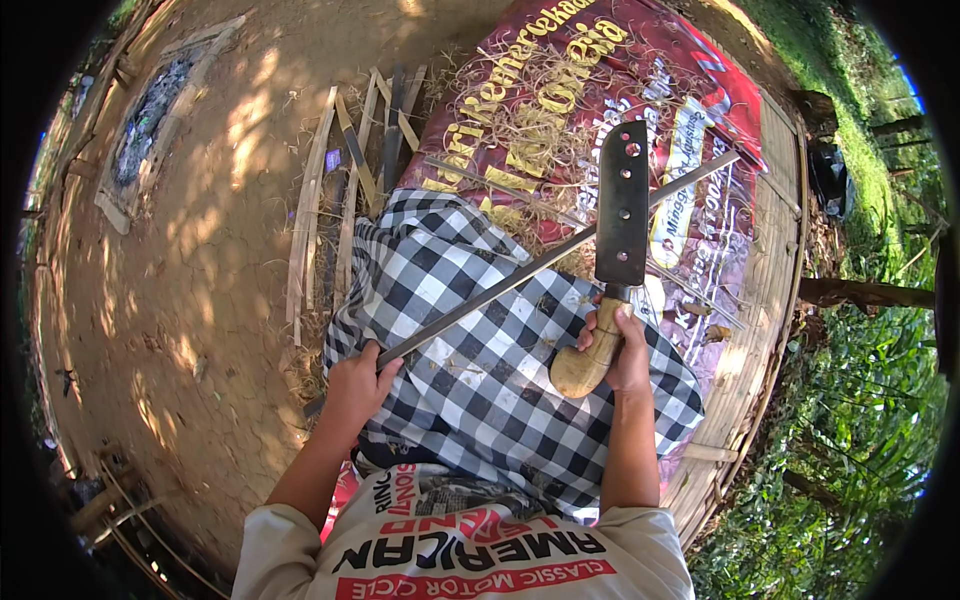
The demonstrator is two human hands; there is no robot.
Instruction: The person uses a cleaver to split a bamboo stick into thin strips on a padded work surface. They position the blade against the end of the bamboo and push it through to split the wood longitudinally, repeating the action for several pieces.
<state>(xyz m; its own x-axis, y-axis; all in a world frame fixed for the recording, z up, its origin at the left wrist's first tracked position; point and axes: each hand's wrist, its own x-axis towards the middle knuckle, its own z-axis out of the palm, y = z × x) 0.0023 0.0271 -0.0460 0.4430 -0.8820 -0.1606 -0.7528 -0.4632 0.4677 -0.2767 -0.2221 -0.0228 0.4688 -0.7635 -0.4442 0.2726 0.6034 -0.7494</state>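
Note:
My left hand (363,388) is closed around the lower end of a long, narrow bamboo strip (490,293), dark grey in colour. The strip slants up to the right across my lap. In my right hand (626,350) is a broad cleaver-like knife (622,215), gripped by its pale, bulbous wooden handle. Its dark blade points away from me and has several holes along it. The blade covers part of the strip behind it; whether they touch, I cannot tell. A black-and-white checkered cloth (470,370) lies over my legs beneath both hands.
Curly shavings (530,110) litter a red printed banner (480,80) spread on a bamboo platform (775,250). Loose strips (318,200) lie left of my legs. A framed ash pit (155,110) is on the dirt floor at far left. Green plants (850,450) grow beyond the right edge.

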